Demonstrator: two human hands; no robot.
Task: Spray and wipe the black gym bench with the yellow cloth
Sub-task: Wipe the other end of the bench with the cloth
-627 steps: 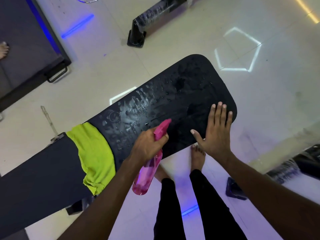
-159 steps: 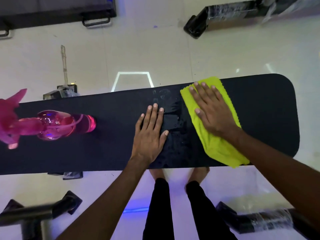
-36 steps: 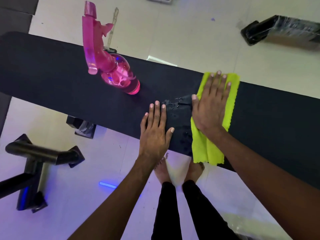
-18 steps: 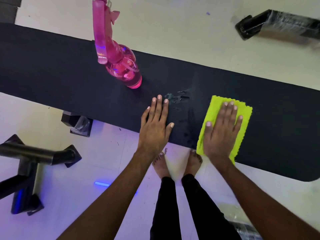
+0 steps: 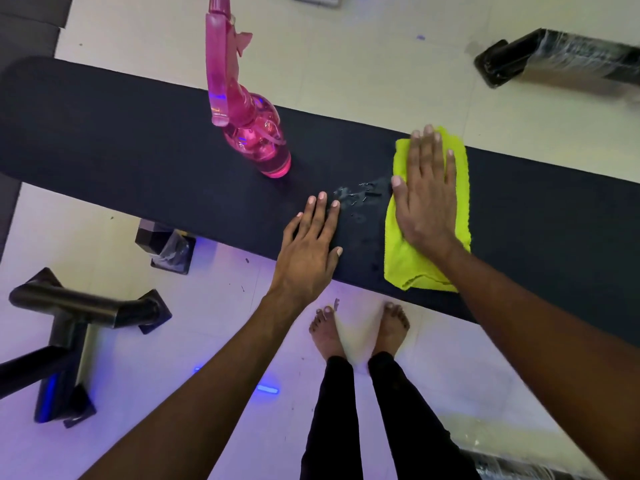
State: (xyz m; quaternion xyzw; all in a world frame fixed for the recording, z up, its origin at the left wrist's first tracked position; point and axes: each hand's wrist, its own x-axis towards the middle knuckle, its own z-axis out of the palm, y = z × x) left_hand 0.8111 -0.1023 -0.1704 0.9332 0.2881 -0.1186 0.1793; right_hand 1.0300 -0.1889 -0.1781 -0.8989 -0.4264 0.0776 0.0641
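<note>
One bench (image 5: 138, 150), cloth (image 5: 460, 188), bottle (image 5: 256, 140)

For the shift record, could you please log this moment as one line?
step: wiping | right hand: flat on yellow cloth | left hand: flat on bench | droplets: between hands | spray bottle: standing on bench

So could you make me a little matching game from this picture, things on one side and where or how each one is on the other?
Things:
1. pink spray bottle
2. yellow cloth
3. left hand
4. water droplets

States:
A. pressed flat under the right hand
B. lying between the two hands
C. standing upright on the black bench, not held
D. resting flat on the bare bench

Pairs: 1-C, 2-A, 3-D, 4-B
</note>
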